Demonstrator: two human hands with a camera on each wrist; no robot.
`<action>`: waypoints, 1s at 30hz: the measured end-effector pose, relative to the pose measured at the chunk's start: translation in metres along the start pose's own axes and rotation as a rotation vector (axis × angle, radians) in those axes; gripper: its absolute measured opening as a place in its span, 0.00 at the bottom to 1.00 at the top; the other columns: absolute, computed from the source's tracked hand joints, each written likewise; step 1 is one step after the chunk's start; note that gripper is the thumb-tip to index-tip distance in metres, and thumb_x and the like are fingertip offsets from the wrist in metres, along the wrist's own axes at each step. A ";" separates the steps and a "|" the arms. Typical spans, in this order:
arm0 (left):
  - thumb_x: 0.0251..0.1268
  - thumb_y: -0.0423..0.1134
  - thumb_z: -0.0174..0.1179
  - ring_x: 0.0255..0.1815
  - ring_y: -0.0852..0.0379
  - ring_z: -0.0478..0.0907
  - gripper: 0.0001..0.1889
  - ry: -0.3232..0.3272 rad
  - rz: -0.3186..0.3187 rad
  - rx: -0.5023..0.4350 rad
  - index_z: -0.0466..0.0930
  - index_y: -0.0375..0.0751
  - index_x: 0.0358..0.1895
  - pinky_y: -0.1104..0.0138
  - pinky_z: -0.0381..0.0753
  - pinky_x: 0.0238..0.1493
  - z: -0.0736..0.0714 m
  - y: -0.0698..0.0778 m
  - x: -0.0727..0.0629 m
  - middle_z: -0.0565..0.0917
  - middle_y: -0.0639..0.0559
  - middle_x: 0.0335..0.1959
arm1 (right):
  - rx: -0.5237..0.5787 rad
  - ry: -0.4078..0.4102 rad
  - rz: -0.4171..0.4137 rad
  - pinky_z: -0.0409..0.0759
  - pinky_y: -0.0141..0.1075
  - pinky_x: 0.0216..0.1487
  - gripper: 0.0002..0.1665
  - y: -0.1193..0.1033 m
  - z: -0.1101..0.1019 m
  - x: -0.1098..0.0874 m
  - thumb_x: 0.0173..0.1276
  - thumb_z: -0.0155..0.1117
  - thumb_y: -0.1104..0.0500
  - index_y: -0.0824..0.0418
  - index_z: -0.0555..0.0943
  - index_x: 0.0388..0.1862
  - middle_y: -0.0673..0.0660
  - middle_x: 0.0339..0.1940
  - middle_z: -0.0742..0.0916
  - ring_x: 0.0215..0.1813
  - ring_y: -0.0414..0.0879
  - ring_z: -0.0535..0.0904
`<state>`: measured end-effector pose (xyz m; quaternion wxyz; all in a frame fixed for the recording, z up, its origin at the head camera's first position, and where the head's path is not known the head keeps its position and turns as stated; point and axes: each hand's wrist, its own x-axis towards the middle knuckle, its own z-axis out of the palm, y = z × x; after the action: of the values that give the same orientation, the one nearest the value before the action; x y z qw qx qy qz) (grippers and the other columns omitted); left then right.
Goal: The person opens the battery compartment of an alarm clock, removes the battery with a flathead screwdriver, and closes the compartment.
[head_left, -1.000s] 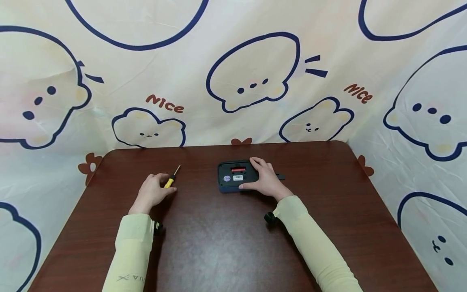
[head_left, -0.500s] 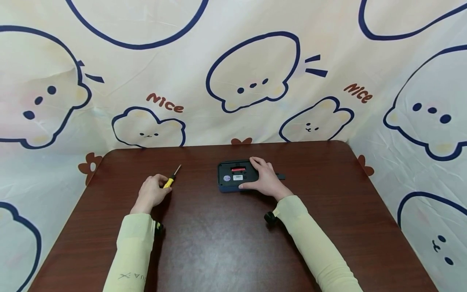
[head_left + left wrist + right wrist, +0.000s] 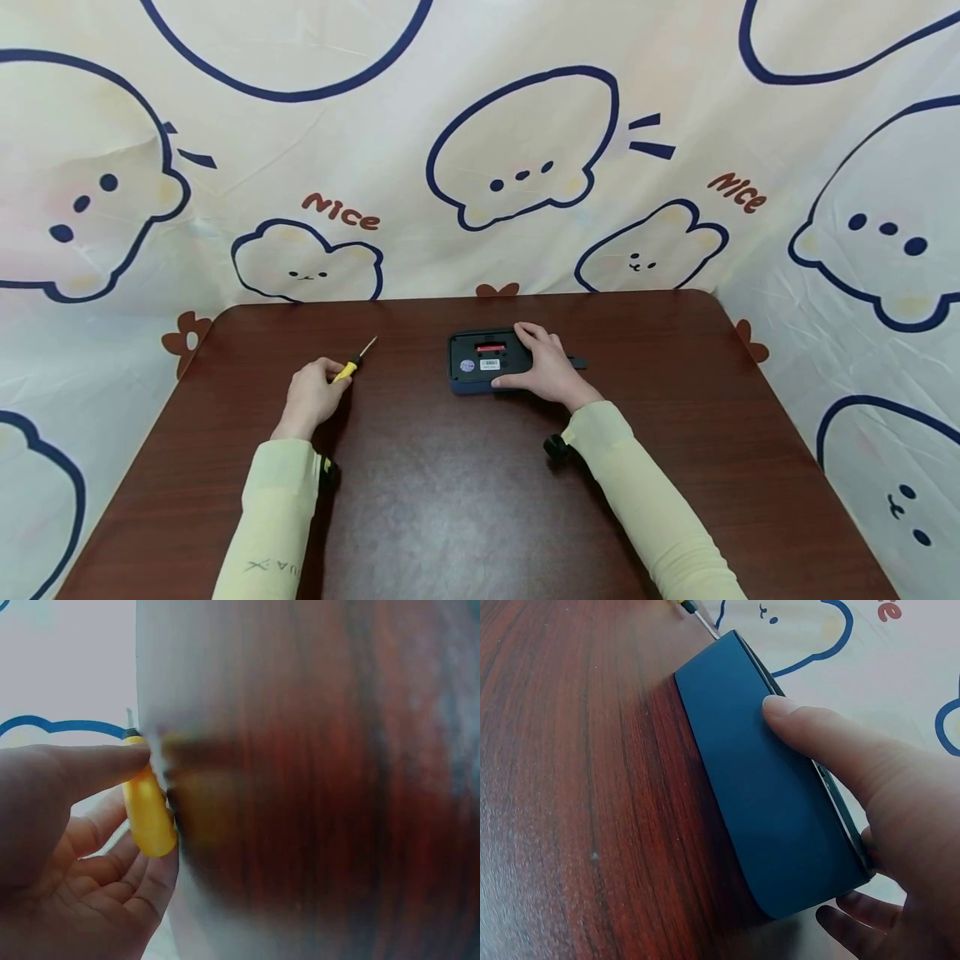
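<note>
My left hand (image 3: pixel 311 396) pinches the yellow handle of a small screwdriver (image 3: pixel 349 369) between thumb and fingers, its metal shaft pointing away and to the right. Up close in the left wrist view, the thumb presses the yellow handle (image 3: pixel 152 814) from one side with fingers behind it. My right hand (image 3: pixel 551 371) grips the right end of a dark blue box-shaped device (image 3: pixel 472 387), thumb on its near side. The device's black back faces up, with a white label, a round sticker and a red item in a recess. In the right wrist view, its blue side (image 3: pixel 757 780) shows.
A dark flat piece (image 3: pixel 577 363) sticks out on the table just right of my right hand. The brown wooden table (image 3: pixel 450 500) meets a cartoon-printed cloth (image 3: pixel 405 150) at its back edge and sides.
My left thumb has come in against the screwdriver's handle, and the screwdriver has turned slightly, its tip now further right. The right hand and device stay where they were.
</note>
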<state>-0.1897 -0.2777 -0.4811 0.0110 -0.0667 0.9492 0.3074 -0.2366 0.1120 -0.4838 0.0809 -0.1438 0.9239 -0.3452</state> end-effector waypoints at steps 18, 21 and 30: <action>0.76 0.45 0.60 0.49 0.39 0.75 0.20 0.209 0.025 -0.195 0.83 0.35 0.60 0.52 0.75 0.48 -0.004 0.013 0.004 0.82 0.35 0.55 | 0.005 0.006 -0.007 0.69 0.52 0.68 0.69 -0.002 -0.001 -0.001 0.52 0.80 0.33 0.59 0.55 0.83 0.54 0.82 0.58 0.73 0.55 0.57; 0.74 0.48 0.63 0.51 0.41 0.75 0.20 0.282 0.023 -0.244 0.84 0.37 0.59 0.54 0.74 0.49 -0.005 0.017 0.004 0.83 0.38 0.55 | 0.004 0.005 -0.003 0.69 0.51 0.68 0.69 -0.002 -0.001 -0.001 0.52 0.80 0.33 0.58 0.55 0.83 0.54 0.82 0.58 0.73 0.54 0.57; 0.68 0.52 0.68 0.50 0.46 0.79 0.20 0.453 0.079 -0.363 0.90 0.41 0.51 0.59 0.72 0.48 -0.006 0.029 0.007 0.86 0.44 0.47 | 0.013 0.001 -0.001 0.69 0.52 0.68 0.69 -0.002 -0.001 -0.001 0.53 0.80 0.34 0.58 0.55 0.84 0.54 0.83 0.58 0.73 0.54 0.57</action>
<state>-0.1999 -0.2592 -0.4597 -0.2253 -0.0973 0.8589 0.4496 -0.2356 0.1118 -0.4815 0.0812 -0.1434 0.9217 -0.3511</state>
